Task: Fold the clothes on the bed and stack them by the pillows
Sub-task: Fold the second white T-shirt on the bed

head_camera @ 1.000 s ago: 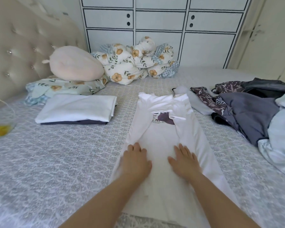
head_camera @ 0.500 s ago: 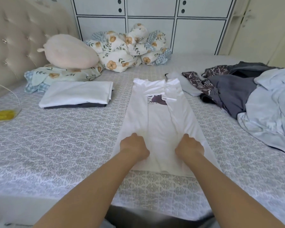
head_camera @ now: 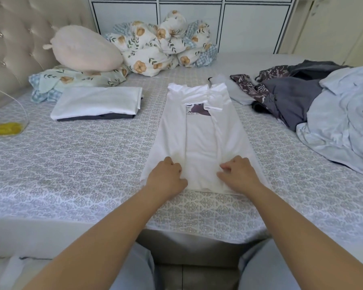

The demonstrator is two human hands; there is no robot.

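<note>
Left grip (head_camera: 167,176) and right grip (head_camera: 240,174), fingers curled, each pinch the near hem of the shirt (head_camera: 199,139), which lies flat on the bed (head_camera: 71,164), stretching away from both grips

We've got one view only: head cam, wide-angle, looking fwd and down over the bed (head_camera: 71,164) from its foot edge, facing the wardrobe (head_camera: 249,28); forearms close, headboard (head_camera: 13,49) at left.

Both forearms are bare, no sleeves showing; the legs (head_camera: 134,271) wear pale blue-grey trousers.
</note>
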